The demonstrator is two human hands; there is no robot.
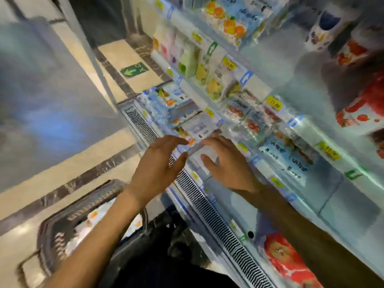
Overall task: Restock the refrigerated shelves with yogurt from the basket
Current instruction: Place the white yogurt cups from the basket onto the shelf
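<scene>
Glossy shelves [307, 129] hold boxy yogurt packs [199, 126] beside straight-fingered hands [160, 163] [228, 165].

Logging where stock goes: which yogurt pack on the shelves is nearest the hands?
The pale pack with the white label, right at the fingertips of the left hand and right hand. The strawberry packs and orange packs sit well away.

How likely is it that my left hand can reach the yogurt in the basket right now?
Probably yes. The left hand looks open and empty, and the basket sits on the floor below it, open-topped with yogurt packs showing. Nothing lies between them but the forearm itself.
</scene>
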